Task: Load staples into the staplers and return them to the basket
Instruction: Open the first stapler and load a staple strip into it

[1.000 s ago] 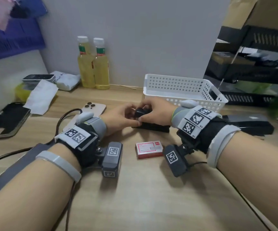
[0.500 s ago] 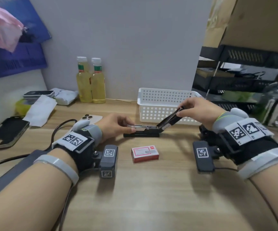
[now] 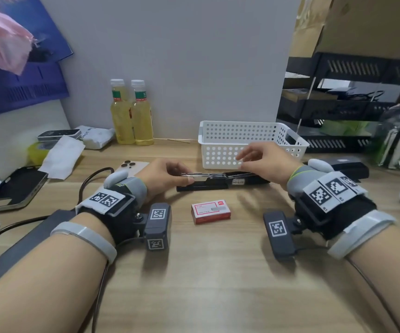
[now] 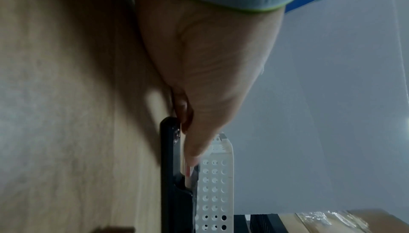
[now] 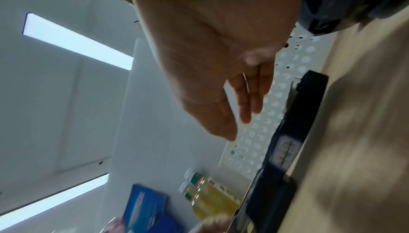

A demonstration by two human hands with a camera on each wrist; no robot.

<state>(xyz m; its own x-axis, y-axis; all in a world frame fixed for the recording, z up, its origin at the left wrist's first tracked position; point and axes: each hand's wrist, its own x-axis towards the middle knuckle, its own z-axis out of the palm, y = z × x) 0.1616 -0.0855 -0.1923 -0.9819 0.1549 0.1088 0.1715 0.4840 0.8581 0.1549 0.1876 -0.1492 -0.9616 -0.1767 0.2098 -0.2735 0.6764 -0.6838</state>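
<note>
Fingers of my left hand (image 3: 167, 175) pinch the front tip of the black stapler (image 3: 220, 182), which lies flung open flat on the wooden desk (image 3: 218, 284) just in front of the white basket (image 3: 247, 143), its metal staple rail bare on top. My right hand (image 3: 266, 159) hovers above the stapler's folded-back lid with fingers loosely spread, holding nothing.

The red staple box (image 3: 210, 211), nearer to me than the stapler and apart from it, looks closed, so by my reading no staples have gone into the rail yet. The risks lie there: a strip could snap if I pinch it hard, or sit crooked in the rail and jam when the lid swings shut. My one-point hold on the tip may let the stapler pivot on the desk, and the lid could close on my left fingertips (image 4: 194, 158).

A second dark stapler (image 3: 348, 167) lies right of the basket, beyond my right wrist.
</note>
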